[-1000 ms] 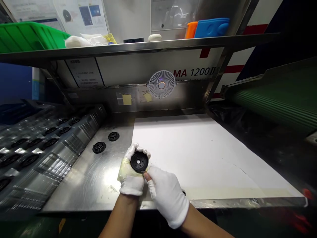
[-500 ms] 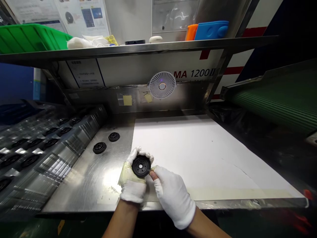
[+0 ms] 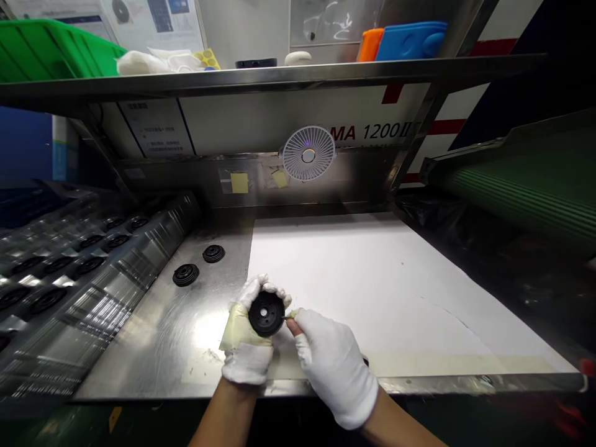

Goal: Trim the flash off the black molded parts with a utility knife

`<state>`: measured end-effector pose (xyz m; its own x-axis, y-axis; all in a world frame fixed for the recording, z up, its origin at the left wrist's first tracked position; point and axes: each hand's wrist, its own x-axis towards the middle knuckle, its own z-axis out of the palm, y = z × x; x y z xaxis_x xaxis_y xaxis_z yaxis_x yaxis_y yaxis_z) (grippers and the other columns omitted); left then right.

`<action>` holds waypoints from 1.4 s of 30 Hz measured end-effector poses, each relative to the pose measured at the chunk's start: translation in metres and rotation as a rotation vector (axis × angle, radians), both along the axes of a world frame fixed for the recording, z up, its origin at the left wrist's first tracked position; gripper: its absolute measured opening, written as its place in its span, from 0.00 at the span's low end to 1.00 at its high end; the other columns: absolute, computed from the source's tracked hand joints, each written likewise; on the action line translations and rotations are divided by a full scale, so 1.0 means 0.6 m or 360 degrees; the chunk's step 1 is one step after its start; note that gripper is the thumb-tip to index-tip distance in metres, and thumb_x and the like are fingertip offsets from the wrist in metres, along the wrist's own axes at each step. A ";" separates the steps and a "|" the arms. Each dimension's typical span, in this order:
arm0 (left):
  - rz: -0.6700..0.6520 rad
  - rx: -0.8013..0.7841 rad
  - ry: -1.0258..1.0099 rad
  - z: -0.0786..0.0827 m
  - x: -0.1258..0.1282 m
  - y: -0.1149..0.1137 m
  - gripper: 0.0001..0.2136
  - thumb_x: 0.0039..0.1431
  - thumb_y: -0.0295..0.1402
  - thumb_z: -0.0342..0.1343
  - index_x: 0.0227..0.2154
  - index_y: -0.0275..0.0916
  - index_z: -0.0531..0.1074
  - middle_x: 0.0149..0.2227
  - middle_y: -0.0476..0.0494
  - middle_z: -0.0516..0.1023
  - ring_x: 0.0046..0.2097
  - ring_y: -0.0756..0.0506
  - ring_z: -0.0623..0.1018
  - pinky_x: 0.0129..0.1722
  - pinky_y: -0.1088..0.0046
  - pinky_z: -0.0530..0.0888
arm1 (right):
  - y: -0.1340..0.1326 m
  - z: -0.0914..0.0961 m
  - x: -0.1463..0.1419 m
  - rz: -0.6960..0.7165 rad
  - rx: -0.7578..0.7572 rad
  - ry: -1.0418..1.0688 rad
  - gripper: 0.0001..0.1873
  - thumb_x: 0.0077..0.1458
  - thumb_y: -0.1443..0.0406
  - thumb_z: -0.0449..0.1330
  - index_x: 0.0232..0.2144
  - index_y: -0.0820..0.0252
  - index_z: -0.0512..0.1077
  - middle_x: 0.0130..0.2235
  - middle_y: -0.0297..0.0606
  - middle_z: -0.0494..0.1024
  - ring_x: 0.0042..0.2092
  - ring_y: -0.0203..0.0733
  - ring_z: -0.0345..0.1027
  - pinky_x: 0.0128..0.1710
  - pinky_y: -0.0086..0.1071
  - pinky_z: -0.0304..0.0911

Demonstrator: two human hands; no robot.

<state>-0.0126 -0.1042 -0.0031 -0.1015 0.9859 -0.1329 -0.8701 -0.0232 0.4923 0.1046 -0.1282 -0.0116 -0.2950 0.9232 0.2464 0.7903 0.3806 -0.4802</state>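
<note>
My left hand, in a white glove with yellowish tape round the palm, is closed around a round black plastic wheel-like part. The part's flat face, with a light centre hole, is tilted up toward me. My right hand, also gloved but with a bare fingertip showing, pinches a thin pointed tool against the part's right rim. Most of the tool is hidden in the fingers, so its kind is unclear. Two similar ribbed black parts, a nearer one and a farther one, lie on the metal table to the left.
Stacked clear plastic trays with several black parts stand at the left. A white sheet covers much of the metal table. A small fan hangs under the shelf. A green conveyor belt is on the right.
My right hand has shifted slightly right and down, its tool still at the part's rim. The part has turned a little in my left hand. The camera view has tilted slightly.
</note>
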 end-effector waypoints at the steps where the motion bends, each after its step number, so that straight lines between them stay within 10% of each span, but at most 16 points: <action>1: -0.0027 -0.0062 -0.0065 -0.002 -0.003 0.002 0.02 0.52 0.28 0.53 0.28 0.36 0.70 0.26 0.49 0.68 0.31 0.50 0.71 0.37 0.69 0.71 | -0.002 0.003 0.000 0.0044 -0.0034 0.0002 0.09 0.59 0.65 0.48 0.27 0.56 0.65 0.27 0.30 0.70 0.27 0.36 0.61 0.27 0.29 0.47; 6: -0.0199 -0.0294 -0.0261 -0.008 -0.016 0.005 0.02 0.51 0.27 0.54 0.28 0.36 0.70 0.27 0.48 0.72 0.36 0.47 0.74 0.47 0.58 0.68 | -0.012 0.014 0.006 0.0279 -0.0300 0.0113 0.12 0.60 0.62 0.47 0.26 0.55 0.64 0.27 0.29 0.70 0.29 0.35 0.63 0.28 0.27 0.52; 11: -0.0318 -0.0176 -0.0184 -0.007 -0.026 -0.020 0.22 0.46 0.16 0.47 0.45 0.36 0.67 0.49 0.39 0.69 0.53 0.39 0.66 0.53 0.52 0.62 | 0.001 0.012 0.043 0.0061 -0.0231 0.0247 0.11 0.61 0.60 0.45 0.29 0.57 0.62 0.27 0.33 0.69 0.28 0.37 0.62 0.29 0.29 0.56; 16: -0.0322 -0.0147 0.0112 -0.017 -0.032 -0.034 0.25 0.36 0.15 0.46 0.42 0.33 0.69 0.46 0.37 0.72 0.53 0.37 0.67 0.54 0.55 0.61 | 0.010 0.016 0.075 0.0035 -0.0037 0.0379 0.08 0.60 0.64 0.45 0.39 0.58 0.61 0.34 0.37 0.70 0.35 0.40 0.65 0.37 0.34 0.59; 28: -0.0997 0.0218 0.0233 -0.014 -0.038 -0.057 0.35 0.38 0.19 0.46 0.55 0.34 0.57 0.51 0.32 0.67 0.52 0.33 0.67 0.54 0.49 0.55 | 0.027 0.078 0.073 0.0512 -0.0508 0.0439 0.04 0.51 0.71 0.56 0.31 0.58 0.69 0.31 0.32 0.73 0.33 0.35 0.67 0.32 0.26 0.62; 42: -0.0884 0.0050 0.0279 -0.008 -0.035 -0.054 0.32 0.37 0.19 0.47 0.52 0.35 0.63 0.51 0.35 0.68 0.54 0.35 0.65 0.56 0.55 0.56 | 0.018 0.078 0.084 0.0465 -0.0342 0.0222 0.03 0.52 0.68 0.56 0.29 0.57 0.70 0.28 0.32 0.73 0.30 0.35 0.66 0.30 0.26 0.60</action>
